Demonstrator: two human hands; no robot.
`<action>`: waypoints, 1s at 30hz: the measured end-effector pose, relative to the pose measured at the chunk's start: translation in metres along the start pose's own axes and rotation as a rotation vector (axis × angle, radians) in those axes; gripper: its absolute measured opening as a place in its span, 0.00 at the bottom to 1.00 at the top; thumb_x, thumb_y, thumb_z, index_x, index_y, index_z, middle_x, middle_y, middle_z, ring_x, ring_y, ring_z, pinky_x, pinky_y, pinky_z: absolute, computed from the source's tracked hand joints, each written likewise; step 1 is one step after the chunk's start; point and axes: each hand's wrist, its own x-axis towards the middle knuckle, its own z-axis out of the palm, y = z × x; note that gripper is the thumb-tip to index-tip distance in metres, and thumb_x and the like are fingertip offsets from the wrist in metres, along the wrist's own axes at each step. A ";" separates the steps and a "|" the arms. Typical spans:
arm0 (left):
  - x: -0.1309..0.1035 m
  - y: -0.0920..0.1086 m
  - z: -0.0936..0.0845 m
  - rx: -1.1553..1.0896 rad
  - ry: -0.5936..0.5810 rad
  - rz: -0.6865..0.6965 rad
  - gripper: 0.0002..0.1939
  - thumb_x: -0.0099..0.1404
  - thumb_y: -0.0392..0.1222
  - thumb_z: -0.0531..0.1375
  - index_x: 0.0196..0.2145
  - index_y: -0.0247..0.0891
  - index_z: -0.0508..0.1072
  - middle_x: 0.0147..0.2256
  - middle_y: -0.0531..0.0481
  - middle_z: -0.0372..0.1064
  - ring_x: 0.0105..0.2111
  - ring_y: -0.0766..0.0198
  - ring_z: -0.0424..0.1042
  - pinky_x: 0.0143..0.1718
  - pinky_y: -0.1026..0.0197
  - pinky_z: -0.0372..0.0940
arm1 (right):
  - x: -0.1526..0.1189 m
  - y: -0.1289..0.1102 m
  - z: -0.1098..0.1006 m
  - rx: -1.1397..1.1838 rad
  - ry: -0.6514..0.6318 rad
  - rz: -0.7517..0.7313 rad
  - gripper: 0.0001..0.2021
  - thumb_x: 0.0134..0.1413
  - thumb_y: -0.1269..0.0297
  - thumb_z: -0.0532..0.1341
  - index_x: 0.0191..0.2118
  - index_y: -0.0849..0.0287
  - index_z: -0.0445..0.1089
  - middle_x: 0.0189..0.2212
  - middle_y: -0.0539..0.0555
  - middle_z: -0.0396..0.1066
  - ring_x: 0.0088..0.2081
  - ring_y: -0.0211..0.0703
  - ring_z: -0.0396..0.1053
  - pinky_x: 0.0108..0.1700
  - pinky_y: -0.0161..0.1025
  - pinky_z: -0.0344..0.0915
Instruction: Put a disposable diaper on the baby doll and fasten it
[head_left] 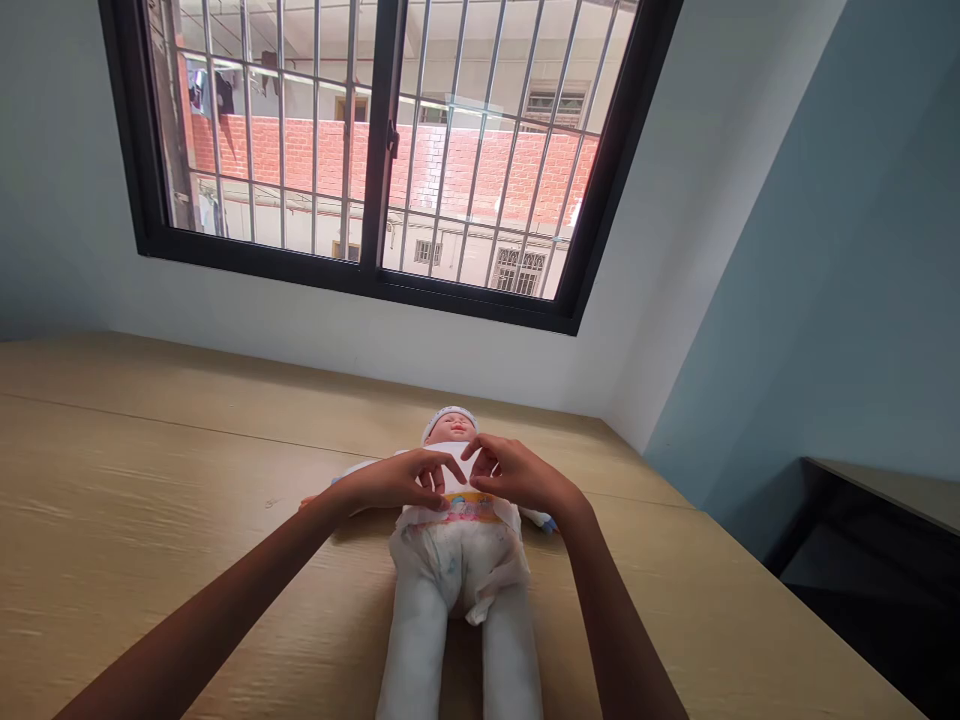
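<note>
A baby doll point(416, 640) in white clothes and a white cap lies on its back on the wooden table, head toward the window. Around its hips is a white diaper point(457, 555) with a colourful printed band at the waist. Over the doll's belly, at the left end of that band, hovers my left hand point(411, 478), fingers bent and apart. My right hand point(517, 470) is at the other end, its fingers curled loosely with thumb and forefinger apart. I see nothing held in either hand. Both hands partly cover the doll's chest and arms.
The wooden table point(187, 520) reaches back to a white wall below a barred window point(375, 200) with a dark frame. To the right stands a blue-grey wall, with a dark piece of furniture point(885, 560) beyond the table's right edge.
</note>
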 end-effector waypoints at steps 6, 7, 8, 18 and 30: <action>0.000 0.001 0.000 0.013 -0.003 0.013 0.19 0.57 0.51 0.60 0.46 0.45 0.71 0.33 0.53 0.66 0.35 0.62 0.65 0.36 0.63 0.59 | -0.001 -0.003 -0.001 -0.043 0.053 -0.068 0.11 0.48 0.72 0.55 0.39 0.57 0.66 0.28 0.48 0.68 0.32 0.38 0.66 0.33 0.35 0.62; 0.000 0.002 0.000 0.020 -0.003 0.011 0.18 0.57 0.51 0.60 0.45 0.45 0.72 0.33 0.53 0.65 0.35 0.62 0.65 0.35 0.64 0.59 | -0.001 -0.003 -0.001 -0.049 0.061 -0.078 0.10 0.48 0.73 0.55 0.38 0.57 0.66 0.28 0.48 0.68 0.32 0.38 0.66 0.34 0.35 0.62; 0.000 0.002 0.000 0.025 -0.003 0.007 0.18 0.57 0.51 0.60 0.45 0.45 0.72 0.32 0.53 0.65 0.35 0.62 0.65 0.35 0.64 0.59 | 0.000 -0.003 0.000 -0.054 0.068 -0.092 0.10 0.48 0.73 0.55 0.38 0.57 0.66 0.28 0.48 0.68 0.32 0.38 0.66 0.35 0.35 0.62; -0.001 0.014 0.005 -0.028 0.064 -0.016 0.18 0.56 0.52 0.59 0.41 0.41 0.76 0.30 0.52 0.66 0.32 0.63 0.63 0.33 0.64 0.58 | 0.002 -0.011 0.005 -0.016 0.115 -0.205 0.03 0.51 0.71 0.56 0.32 0.57 0.64 0.32 0.49 0.70 0.33 0.37 0.65 0.38 0.37 0.63; 0.010 0.006 0.023 -0.396 0.238 0.020 0.15 0.51 0.51 0.64 0.28 0.35 0.74 0.27 0.51 0.67 0.29 0.64 0.63 0.31 0.63 0.56 | 0.001 -0.001 0.002 0.075 0.011 -0.046 0.12 0.50 0.66 0.60 0.42 0.56 0.64 0.35 0.51 0.70 0.39 0.42 0.69 0.39 0.38 0.66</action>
